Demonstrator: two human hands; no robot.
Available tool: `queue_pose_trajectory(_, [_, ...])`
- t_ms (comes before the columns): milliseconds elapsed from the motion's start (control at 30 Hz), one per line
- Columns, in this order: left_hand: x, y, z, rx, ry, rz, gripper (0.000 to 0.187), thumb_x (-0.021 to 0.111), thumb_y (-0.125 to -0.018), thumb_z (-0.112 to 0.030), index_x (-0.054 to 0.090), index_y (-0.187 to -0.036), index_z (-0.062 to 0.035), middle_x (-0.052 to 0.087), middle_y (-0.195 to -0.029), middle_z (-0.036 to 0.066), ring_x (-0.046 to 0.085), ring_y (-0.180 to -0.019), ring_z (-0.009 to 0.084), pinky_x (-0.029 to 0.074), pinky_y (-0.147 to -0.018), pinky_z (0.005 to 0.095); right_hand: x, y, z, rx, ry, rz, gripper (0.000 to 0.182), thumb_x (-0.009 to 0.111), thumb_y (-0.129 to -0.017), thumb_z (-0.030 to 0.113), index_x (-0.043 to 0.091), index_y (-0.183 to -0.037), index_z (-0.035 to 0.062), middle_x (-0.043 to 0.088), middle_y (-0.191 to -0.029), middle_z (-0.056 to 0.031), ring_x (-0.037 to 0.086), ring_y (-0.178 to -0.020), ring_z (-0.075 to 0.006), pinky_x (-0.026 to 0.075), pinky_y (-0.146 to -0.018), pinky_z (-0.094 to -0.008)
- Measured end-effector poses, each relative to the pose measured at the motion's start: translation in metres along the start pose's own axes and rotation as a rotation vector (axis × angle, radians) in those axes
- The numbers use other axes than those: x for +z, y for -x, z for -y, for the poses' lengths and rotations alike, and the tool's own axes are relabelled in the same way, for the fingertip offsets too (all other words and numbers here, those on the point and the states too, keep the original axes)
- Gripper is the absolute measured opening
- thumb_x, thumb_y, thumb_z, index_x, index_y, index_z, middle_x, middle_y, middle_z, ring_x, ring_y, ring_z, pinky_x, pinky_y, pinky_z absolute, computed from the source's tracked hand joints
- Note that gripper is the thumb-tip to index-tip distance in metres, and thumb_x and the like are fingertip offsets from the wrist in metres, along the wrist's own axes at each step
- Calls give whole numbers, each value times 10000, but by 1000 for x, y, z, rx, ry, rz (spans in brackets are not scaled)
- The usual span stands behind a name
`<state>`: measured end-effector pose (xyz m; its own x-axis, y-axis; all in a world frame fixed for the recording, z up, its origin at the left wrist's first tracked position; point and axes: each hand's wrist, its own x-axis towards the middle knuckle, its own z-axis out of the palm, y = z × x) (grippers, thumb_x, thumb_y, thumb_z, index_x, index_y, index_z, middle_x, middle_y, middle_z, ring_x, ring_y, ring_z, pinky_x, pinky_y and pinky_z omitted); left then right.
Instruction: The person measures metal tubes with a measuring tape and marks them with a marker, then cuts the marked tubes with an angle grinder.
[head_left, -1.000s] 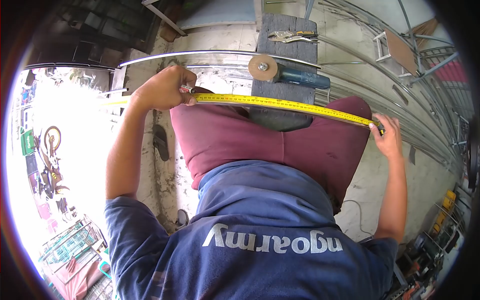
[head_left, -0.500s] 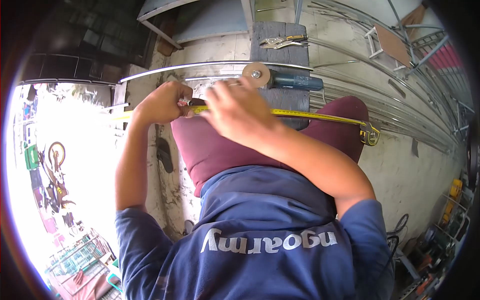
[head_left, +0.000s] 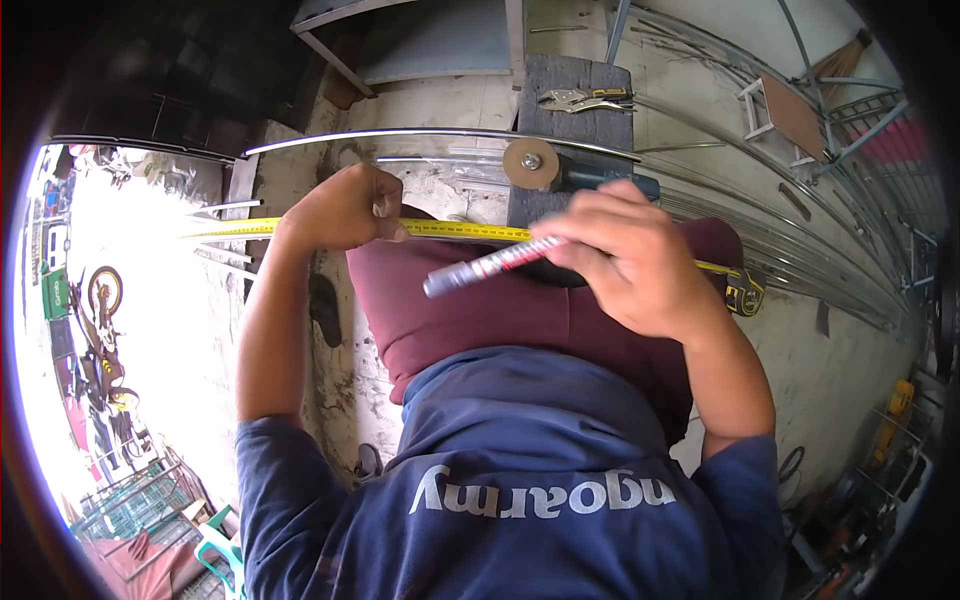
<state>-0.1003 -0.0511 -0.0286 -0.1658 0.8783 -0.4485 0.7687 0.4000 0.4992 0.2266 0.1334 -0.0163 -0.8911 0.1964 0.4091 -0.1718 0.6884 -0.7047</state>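
My left hand (head_left: 355,208) is closed around the yellow blade of a tape measure (head_left: 465,231), which stretches across my thighs. The tape's black and yellow case (head_left: 744,293) hangs by my right knee. A marker pen (head_left: 490,268) with a red and white barrel is gripped in my right hand (head_left: 635,262), its dark end pointing left, above my lap. My right hand covers part of the blade. Whether my left fingers also grip a metal bar along the tape, I cannot make out.
An angle grinder (head_left: 535,165) with a tan disc rests on a dark wooden bench (head_left: 545,75), near locking pliers (head_left: 585,100). A long metal tube (head_left: 400,134) crosses in front. Several metal bars (head_left: 780,255) lie on the floor to the right.
My right hand has moved away from my left hand, rightwards, and now shows the marker pen. The small red and white piece seen at my left fingers is gone from there.
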Motion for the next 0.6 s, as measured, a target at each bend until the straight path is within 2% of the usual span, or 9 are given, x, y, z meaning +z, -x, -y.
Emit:
queue_pose_trajectory(33, [2, 1, 3, 1, 18, -7, 307, 961, -774, -131, 689, -829, 0, 719, -782, 141, 699, -760, 308, 551, -758, 414, -22, 15, 11, 66, -190, 65, 211, 852, -976, 207, 831, -1094, 33, 789, -900, -102, 693, -759, -248, 501, -818, -400])
queue_pose_trajectory(100, [4, -1, 7, 19, 47, -16, 305, 962, -776, -127, 686, -821, -6, 723, -774, 118, 709, -769, 291, 547, -750, 407, -49, 43, 34, 77, -458, -17, 273, 843, -1004, 322, 854, -1062, 56, 816, -872, -95, 683, -693, -226, 518, -734, -398])
queue_pose_trajectory(167, [3, -3, 9, 13, 52, 6, 297, 960, -781, -115, 686, -821, -9, 721, -756, 98, 716, -757, 254, 543, -732, 389, -66, 60, 59, 126, -506, -138, 325, 833, -1009, 369, 852, -999, 44, 824, -861, -84, 655, -629, -197, 532, -706, -416])
queue_pose_trajectory(333, [12, -16, -2, -92, 308, 111, 294, 955, -783, -83, 672, -814, -11, 712, -719, 77, 666, -674, 150, 506, -660, 356, -92, 67, 68, -49, -560, -61, 342, 843, -1011, 360, 830, -1060, 22, 814, -840, -75, 695, -628, -156, 520, -721, -395])
queue_pose_trajectory(433, [11, -22, -18, -50, 185, 132, 221, 941, -832, -14, 720, -818, -9, 785, -765, 77, 744, -725, 115, 535, -682, 288, -97, 65, 69, -101, -617, -9, 306, 844, -1016, 323, 831, -1088, 26, 802, -827, -65, 696, -627, -155, 515, -718, -396])
queue_pose_trajectory(600, [13, -24, -17, -42, 161, 113, 207, 940, -818, -9, 733, -835, -7, 779, -758, 79, 738, -705, 132, 533, -673, 305, -102, 60, 69, -174, -668, 65, 346, 824, -1028, 362, 815, -1066, 19, 769, -782, -43, 675, -610, -154, 526, -714, -400])
